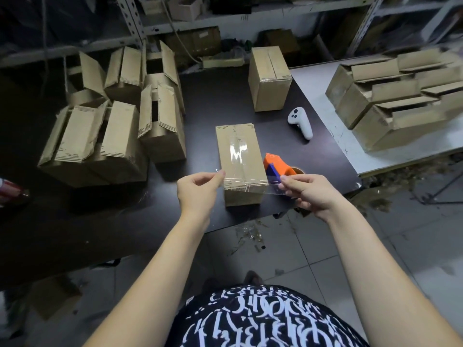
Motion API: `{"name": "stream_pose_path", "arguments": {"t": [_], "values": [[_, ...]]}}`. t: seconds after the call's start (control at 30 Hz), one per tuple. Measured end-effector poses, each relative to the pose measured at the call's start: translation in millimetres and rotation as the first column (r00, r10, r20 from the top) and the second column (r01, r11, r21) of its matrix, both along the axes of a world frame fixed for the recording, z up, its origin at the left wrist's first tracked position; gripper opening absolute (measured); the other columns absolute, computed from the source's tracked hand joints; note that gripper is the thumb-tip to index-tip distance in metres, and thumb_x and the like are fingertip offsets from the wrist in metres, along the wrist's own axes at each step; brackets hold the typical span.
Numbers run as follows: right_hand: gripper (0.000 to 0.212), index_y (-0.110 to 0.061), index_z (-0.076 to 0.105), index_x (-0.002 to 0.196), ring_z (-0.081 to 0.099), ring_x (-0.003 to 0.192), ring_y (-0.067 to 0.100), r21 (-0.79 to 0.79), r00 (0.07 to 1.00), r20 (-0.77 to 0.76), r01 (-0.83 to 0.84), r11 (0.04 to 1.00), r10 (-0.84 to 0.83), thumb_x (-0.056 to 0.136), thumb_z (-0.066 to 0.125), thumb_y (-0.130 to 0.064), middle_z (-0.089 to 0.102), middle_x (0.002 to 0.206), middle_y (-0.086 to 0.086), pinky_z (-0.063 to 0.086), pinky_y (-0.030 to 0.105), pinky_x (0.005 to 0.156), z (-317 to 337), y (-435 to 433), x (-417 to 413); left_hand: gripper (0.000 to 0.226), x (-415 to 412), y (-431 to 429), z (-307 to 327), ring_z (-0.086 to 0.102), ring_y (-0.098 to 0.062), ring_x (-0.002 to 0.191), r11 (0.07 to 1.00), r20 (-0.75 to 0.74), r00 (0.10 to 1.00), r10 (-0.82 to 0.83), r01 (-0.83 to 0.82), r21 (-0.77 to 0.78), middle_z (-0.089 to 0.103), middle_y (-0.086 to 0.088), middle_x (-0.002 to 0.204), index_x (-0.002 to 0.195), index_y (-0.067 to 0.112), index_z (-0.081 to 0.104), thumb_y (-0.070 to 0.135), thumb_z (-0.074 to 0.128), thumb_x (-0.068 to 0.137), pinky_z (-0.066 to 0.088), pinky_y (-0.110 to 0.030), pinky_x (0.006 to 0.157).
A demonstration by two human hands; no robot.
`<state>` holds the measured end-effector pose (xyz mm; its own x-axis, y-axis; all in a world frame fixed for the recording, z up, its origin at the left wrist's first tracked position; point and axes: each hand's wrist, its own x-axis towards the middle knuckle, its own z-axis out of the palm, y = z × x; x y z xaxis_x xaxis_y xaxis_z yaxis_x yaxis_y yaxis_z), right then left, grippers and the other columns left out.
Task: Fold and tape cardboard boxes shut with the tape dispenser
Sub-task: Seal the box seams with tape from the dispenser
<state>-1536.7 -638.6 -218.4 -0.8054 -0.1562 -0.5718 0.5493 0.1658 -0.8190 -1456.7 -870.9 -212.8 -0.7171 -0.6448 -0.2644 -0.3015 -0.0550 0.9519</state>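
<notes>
Tape strip (pixel 246 184) over box (pixel 238 151) near edge, ends in pinch of left (pixel 198 190), right hands (pixel 309 194)

Arms extended forward; left hand (pixel 198 190) and right hand (pixel 309 194) each pinch tape (pixel 246 183) end, thumb against fingertips.

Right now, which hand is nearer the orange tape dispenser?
Right. The right hand pinches tape just in front of the tape dispenser; the left hand is across the box, at its left edge.
</notes>
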Motion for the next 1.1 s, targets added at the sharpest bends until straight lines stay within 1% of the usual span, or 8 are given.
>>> {"name": "stream_pose_path", "arguments": {"t": [0.13,0.4,0.5,0.67,0.77,0.9,0.97,1.1], "values": [[0.020,-0.014,0.083,0.079,0.064,0.080,0.020,0.143,0.984,-0.158,-0.061,0.988,0.083,0.085,0.083,-0.034,0.073,0.075,0.001,0.054,0.045,0.081,-0.2,-2.2,-0.2,0.018,5.3,4.9,-7.4,0.066,-0.009,0.071,0.998,0.051,0.997,0.056,-0.056,0.003,0.075,-0.001,0.072,0.074,0.010,0.079,0.024,0.081,0.086,0.053,-0.023,0.072],[0.020,-0.019,0.082,0.074,0.058,0.069,0.012,0.260,0.965,-0.223,-0.079,0.962,0.140,0.085,0.083,-0.036,0.067,0.064,-0.005,0.048,0.034,0.071,-2.4,-11.1,-9.8,0.022,8.1,4.4,-21.8,0.063,-0.013,0.070,0.993,0.092,0.991,0.099,-0.093,-0.066,0.075,-0.003,0.072,0.066,0.019,0.075,0.026,0.081,0.086,0.054,-0.028,0.071],[0.021,-0.019,0.082,0.074,0.057,0.072,0.014,0.268,0.963,-0.225,-0.086,0.960,0.149,0.086,0.083,-0.036,0.066,0.065,-0.004,0.044,0.031,0.068,-2.8,-13.5,-16.0,0.022,5.1,4.1,-23.5,0.062,-0.011,0.068,0.992,0.089,0.990,0.113,-0.108,-0.059,0.075,-0.003,0.072,0.065,0.020,0.075,0.025,0.081,0.086,0.052,-0.024,0.067],[0.019,-0.021,0.082,0.073,0.061,0.075,0.015,0.289,0.956,-0.202,-0.148,0.946,0.212,0.083,0.085,-0.037,0.076,0.080,0.009,0.049,0.033,0.077,-9.8,-13.4,-26.5,0.023,0.9,3.4,-29.8,0.058,-0.007,0.062,0.993,0.138,0.983,0.119,-0.120,0.001,0.073,-0.005,0.067,0.067,0.010,0.076,0.020,0.079,0.086,0.047,-0.014,0.057],[0.020,-0.022,0.083,0.076,0.062,0.075,0.016,0.275,0.959,-0.161,-0.185,0.944,0.235,0.081,0.086,-0.041,0.076,0.083,0.010,0.053,0.035,0.074,-17.1,-11.7,-29.2,0.020,0.7,4.4,-37.3,0.064,-0.011,0.069,0.987,0.172,0.979,0.111,-0.130,0.099,0.074,-0.002,0.069,0.071,0.010,0.078,0.021,0.080,0.088,0.052,-0.023,0.068],[0.021,-0.019,0.083,0.078,0.052,0.068,0.012,0.198,0.975,-0.102,-0.177,0.964,0.199,0.084,0.083,-0.038,0.066,0.067,-0.003,0.034,0.025,0.059,-25.4,-16.8,-25.7,0.016,-0.9,7.0,-46.0,0.064,-0.013,0.071,0.972,0.187,0.976,0.108,-0.143,0.185,0.074,-0.001,0.071,0.076,0.011,0.080,0.022,0.080,0.088,0.053,-0.023,0.071],[0.022,-0.017,0.082,0.086,0.049,0.066,0.012,0.145,0.983,-0.034,-0.171,0.974,0.178,0.086,0.081,-0.039,0.062,0.068,-0.002,0.030,0.024,0.054,-30.1,-19.8,-22.8,0.019,-1.0,9.3,-49.3,0.062,-0.012,0.068,0.967,0.177,0.978,0.114,-0.150,0.204,0.072,0.000,0.069,0.074,0.012,0.079,0.023,0.079,0.089,0.053,-0.023,0.071],[0.026,-0.015,0.076,0.104,0.054,0.059,0.008,0.063,0.997,0.021,-0.070,0.996,0.069,0.086,0.083,-0.032,0.070,0.076,-0.001,0.039,0.023,0.053,-40.0,-23.0,-20.3,0.020,-0.3,8.2,-58.1,0.059,-0.014,0.070,0.965,0.205,0.975,0.083,-0.130,0.226,0.070,-0.001,0.076,0.092,0.014,0.080,0.033,0.078,0.089,0.052,-0.023,0.068]]}}
